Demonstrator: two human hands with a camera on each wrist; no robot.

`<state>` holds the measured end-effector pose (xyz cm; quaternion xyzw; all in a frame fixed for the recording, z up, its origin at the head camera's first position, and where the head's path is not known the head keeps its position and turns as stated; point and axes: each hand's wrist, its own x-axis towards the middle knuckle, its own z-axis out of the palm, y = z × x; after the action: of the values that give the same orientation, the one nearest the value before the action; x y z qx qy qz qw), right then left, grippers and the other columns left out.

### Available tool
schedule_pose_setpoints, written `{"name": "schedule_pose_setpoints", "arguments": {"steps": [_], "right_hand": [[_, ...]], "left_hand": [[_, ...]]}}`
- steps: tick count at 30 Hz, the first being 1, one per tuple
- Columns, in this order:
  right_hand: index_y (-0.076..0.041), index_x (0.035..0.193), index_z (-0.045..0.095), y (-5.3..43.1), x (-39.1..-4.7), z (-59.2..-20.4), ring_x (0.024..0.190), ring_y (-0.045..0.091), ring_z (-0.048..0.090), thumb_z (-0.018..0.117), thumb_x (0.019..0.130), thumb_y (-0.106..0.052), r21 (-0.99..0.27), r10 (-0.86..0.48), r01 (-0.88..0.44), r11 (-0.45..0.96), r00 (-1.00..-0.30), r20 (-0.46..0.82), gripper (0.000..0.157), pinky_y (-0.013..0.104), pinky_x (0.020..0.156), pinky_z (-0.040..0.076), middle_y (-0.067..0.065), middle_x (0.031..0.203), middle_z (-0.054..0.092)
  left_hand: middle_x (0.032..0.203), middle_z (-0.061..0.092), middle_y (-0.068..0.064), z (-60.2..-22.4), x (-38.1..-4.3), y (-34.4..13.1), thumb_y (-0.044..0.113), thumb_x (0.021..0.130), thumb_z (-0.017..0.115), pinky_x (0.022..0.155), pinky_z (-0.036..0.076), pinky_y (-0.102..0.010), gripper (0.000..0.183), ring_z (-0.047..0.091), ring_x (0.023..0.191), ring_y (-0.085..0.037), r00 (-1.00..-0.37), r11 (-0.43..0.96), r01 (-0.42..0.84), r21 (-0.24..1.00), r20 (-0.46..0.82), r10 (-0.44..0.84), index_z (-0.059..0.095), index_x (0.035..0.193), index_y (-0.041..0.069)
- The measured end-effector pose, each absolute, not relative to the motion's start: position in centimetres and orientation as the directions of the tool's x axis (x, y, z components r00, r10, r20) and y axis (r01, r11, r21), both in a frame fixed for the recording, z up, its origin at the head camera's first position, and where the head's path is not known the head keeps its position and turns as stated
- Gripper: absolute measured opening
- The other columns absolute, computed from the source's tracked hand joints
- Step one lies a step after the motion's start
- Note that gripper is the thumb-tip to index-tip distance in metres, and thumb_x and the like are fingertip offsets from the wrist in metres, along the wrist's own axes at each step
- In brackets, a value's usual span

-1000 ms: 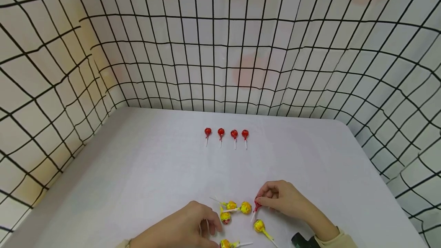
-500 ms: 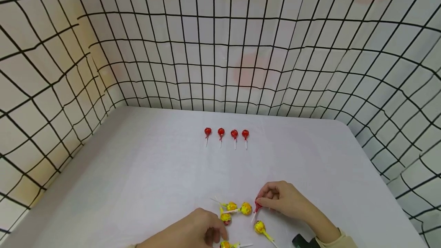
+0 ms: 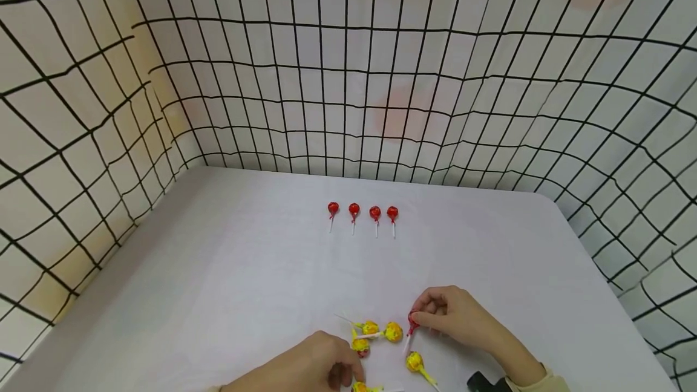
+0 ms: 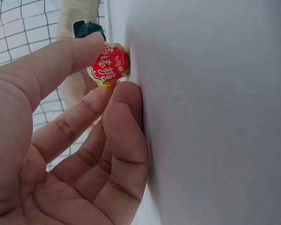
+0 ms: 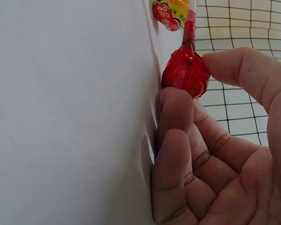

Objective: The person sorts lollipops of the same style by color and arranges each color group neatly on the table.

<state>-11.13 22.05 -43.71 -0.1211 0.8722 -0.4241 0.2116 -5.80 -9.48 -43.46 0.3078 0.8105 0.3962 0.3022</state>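
Note:
My right hand [image 3: 454, 317] pinches a red lollipop [image 3: 412, 320] by its wrapped head between thumb and fingers; its stick points toward me. In the right wrist view that red lollipop [image 5: 185, 72] is close to the cloth. At the bottom of the head view, my left hand [image 3: 321, 360] pinches a yellow lollipop [image 3: 360, 387], partly cut off by the frame. Its red-and-yellow wrapper [image 4: 110, 65] shows between thumb and fingers in the left wrist view. Between the hands three yellow lollipops [image 3: 393, 331] lie crossed together. Another yellow lollipop [image 3: 415, 362] lies below the red one.
Several red lollipops [image 3: 375, 213] lie in a row toward the far side of the white-covered table [image 3: 245, 259], sticks toward me. A black wire grid [image 3: 348, 71] surrounds the back and sides. A dark device [image 3: 484, 382] sits by the right wrist.
My left hand has shifted slightly right, and its fingers have come together on the yellow lollipop. The right hand keeps its pinch on the red lollipop. The head view has shifted slightly.

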Motion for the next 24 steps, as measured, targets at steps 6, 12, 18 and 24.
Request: {"name": "schedule_pose_setpoints", "arguments": {"steps": [6,12,18,24], "right_hand": [[-0.013,0.1,0.075,22.8,-12.4,-43.5,0.066,0.011,0.058,0.082,0.095,-0.03,-0.774,-0.362,-0.054,0.63,-0.903,-0.231,0.019,0.022,0.057,0.048,0.0,0.081,0.068],[-0.013,0.1,0.076,23.5,-14.7,-42.9,0.067,0.012,0.058,0.082,0.094,-0.028,-0.74,-0.323,-0.093,0.667,-0.93,-0.174,0.017,0.024,0.057,0.046,0.0,0.08,0.068],[-0.014,0.1,0.076,24.0,-17.7,-42.3,0.07,0.014,0.055,0.08,0.095,-0.029,-0.691,-0.284,-0.106,0.715,-0.947,-0.149,0.016,0.025,0.057,0.044,-0.001,0.079,0.065],[-0.014,0.102,0.076,24.4,-20.7,-42.0,0.074,0.017,0.06,0.077,0.096,-0.03,-0.66,-0.26,-0.103,0.744,-0.955,-0.145,0.017,0.027,0.06,0.047,0.0,0.082,0.067]], "left_hand": [[0.077,0.062,0.017,-43.4,-6.0,-9.5,0.007,0.091,0.085,0.064,0.052,-0.014,0.015,0.053,0.066,0.005,-0.616,0.47,0.256,0.845,-0.232,0.752,0.082,0.103,0.014],[0.078,0.062,0.017,-43.6,-6.1,-9.6,0.006,0.091,0.084,0.065,0.053,-0.014,0.015,0.053,0.067,0.007,-0.609,0.447,0.259,0.856,-0.214,0.764,0.082,0.105,0.013],[0.078,0.062,0.017,-43.9,-6.2,-9.5,0.006,0.092,0.084,0.065,0.054,-0.013,0.013,0.053,0.066,0.009,-0.605,0.44,0.313,0.842,-0.18,0.776,0.082,0.104,0.011],[0.075,0.062,0.017,-45.3,-6.7,-9.3,0.013,0.092,0.085,0.06,0.053,-0.011,0.01,0.051,0.063,0.014,-0.602,0.423,0.433,0.796,-0.094,0.793,0.083,0.102,0.013]]}}
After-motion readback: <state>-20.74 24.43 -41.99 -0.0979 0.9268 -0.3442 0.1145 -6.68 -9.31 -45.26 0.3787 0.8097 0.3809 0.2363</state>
